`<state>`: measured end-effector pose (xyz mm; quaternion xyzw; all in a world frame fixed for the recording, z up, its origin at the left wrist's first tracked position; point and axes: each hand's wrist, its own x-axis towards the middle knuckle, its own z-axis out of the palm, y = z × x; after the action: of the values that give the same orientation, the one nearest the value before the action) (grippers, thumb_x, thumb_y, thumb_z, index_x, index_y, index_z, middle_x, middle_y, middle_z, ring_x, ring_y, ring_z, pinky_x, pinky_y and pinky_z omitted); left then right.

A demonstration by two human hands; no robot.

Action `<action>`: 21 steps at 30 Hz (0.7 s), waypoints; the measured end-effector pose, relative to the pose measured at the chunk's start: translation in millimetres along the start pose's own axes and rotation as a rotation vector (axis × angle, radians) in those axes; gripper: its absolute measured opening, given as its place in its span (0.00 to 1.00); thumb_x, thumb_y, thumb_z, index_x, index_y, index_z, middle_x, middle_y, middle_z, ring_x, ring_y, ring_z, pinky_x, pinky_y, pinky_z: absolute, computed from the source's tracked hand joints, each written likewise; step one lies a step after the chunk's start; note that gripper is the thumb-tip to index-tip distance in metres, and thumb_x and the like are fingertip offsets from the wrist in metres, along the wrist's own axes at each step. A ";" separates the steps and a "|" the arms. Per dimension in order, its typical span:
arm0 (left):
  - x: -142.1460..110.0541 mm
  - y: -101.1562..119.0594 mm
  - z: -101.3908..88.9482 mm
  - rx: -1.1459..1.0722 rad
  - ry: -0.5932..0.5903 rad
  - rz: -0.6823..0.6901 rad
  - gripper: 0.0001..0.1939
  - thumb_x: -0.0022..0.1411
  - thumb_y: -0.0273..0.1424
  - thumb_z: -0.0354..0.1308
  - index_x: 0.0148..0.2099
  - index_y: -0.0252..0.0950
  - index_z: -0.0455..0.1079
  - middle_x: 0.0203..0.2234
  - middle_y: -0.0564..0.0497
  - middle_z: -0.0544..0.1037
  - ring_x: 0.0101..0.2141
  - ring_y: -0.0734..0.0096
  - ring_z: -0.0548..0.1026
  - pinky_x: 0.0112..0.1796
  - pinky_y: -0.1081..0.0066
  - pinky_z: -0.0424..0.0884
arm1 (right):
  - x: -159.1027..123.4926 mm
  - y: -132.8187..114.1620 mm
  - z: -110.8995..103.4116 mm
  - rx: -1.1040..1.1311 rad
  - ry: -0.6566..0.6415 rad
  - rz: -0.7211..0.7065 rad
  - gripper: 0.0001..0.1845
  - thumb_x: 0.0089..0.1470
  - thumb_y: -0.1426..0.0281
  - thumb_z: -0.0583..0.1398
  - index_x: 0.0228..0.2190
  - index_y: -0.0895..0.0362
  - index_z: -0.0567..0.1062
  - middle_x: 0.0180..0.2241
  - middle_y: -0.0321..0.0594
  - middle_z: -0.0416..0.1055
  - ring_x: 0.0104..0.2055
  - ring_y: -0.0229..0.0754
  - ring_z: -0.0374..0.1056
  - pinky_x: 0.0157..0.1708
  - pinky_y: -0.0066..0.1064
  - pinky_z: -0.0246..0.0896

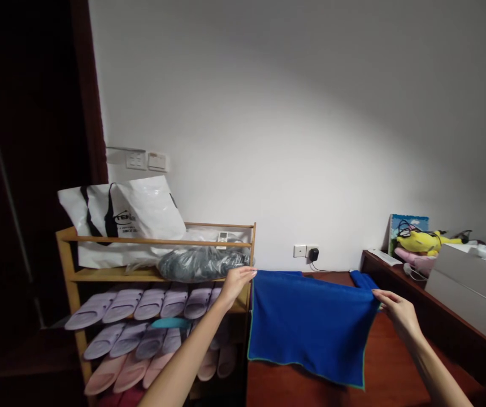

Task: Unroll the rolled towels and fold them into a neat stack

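A blue towel (311,325) with a thin green edge hangs spread out in front of me. My left hand (238,281) pinches its upper left corner, right beside the wooden shoe rack (70,265). My right hand (398,308) pinches the upper right corner, where the cloth is bunched. Both hands are closed on the towel, and it hangs down above the red-brown floor (387,367).
The shoe rack holds rows of lilac and pink slippers (141,305), a white bag (124,220) and a grey bundle (200,263) on top. A dark table (399,277) at right carries grey boxes (472,288) and a yellow plush toy (421,242). A plugged-in wall socket (306,251) sits behind.
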<state>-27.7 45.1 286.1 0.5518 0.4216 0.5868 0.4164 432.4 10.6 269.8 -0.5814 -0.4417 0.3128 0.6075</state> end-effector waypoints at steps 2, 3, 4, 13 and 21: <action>0.7 2.8 0.0 0.015 -0.008 0.017 0.22 0.41 0.44 0.68 0.36 0.34 0.76 0.32 0.45 0.81 0.35 0.63 0.76 0.39 0.68 0.69 | 2.7 4.5 0.6 -0.040 -0.001 -0.019 0.26 0.30 0.54 0.67 0.30 0.59 0.79 0.27 0.42 0.76 0.27 0.41 0.68 0.27 0.29 0.62; 0.5 4.1 -0.3 0.023 -0.011 0.025 0.21 0.41 0.44 0.68 0.36 0.34 0.76 0.31 0.45 0.81 0.35 0.63 0.76 0.39 0.68 0.69 | 3.0 5.2 0.1 -0.088 0.009 -0.036 0.26 0.30 0.53 0.67 0.30 0.59 0.79 0.25 0.41 0.76 0.27 0.42 0.68 0.27 0.30 0.62; -0.1 5.2 -0.7 0.029 -0.013 0.033 0.21 0.41 0.44 0.68 0.35 0.34 0.77 0.31 0.45 0.81 0.34 0.63 0.76 0.39 0.67 0.69 | 2.5 4.8 -0.8 -0.155 0.026 -0.065 0.25 0.31 0.53 0.67 0.29 0.58 0.79 0.23 0.40 0.75 0.27 0.43 0.69 0.27 0.30 0.61; -5.4 0.7 3.1 0.025 -0.004 0.066 0.20 0.43 0.43 0.67 0.35 0.35 0.77 0.32 0.44 0.81 0.36 0.60 0.77 0.42 0.64 0.70 | -18.9 -9.5 -8.6 -0.515 0.158 -0.217 0.22 0.35 0.48 0.63 0.27 0.52 0.77 0.26 0.38 0.77 0.31 0.48 0.71 0.28 0.31 0.60; -8.9 4.7 1.0 0.057 -0.010 0.090 0.19 0.44 0.43 0.66 0.35 0.35 0.77 0.32 0.45 0.81 0.36 0.60 0.77 0.43 0.64 0.70 | -14.8 14.5 -10.0 -0.160 0.157 -0.106 0.25 0.31 0.51 0.67 0.29 0.56 0.77 0.28 0.38 0.75 0.31 0.43 0.68 0.30 0.29 0.62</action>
<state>-26.5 35.2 288.0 0.5849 0.4109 0.5900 0.3755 437.2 -5.1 253.7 -0.6266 -0.4462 0.1977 0.6076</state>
